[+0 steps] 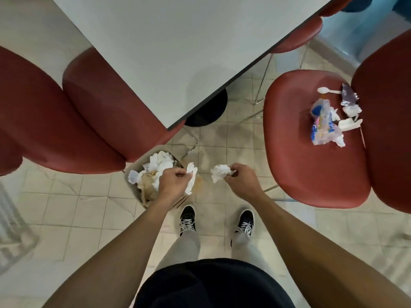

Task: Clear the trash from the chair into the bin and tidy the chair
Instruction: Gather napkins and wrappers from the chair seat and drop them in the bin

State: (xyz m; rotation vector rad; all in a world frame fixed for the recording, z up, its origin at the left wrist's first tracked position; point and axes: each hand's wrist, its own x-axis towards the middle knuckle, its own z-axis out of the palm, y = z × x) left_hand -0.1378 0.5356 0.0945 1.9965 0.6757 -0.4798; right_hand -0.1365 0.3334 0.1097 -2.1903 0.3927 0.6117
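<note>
My left hand (174, 182) pinches a white tissue (191, 177) right over the bin (142, 202), which stands on the floor partly under a red chair and is full of crumpled paper. To its right, over the floor tiles, a crumpled white paper ball (219, 172) is gripped by my right hand (239, 177). The red chair (311, 165) at the right carries trash on its seat: a clear plastic wrapper with blue print (322, 123), a white plastic spoon (327, 91), a foil wrapper (349, 95) and white paper scraps (350, 117).
A white table (178, 52) on a black round base (206, 112) stands ahead. Red chairs (66, 121) sit at the left, another at the far right (298, 36). My feet in black shoes (188, 218) stand on the tiled floor just behind the bin.
</note>
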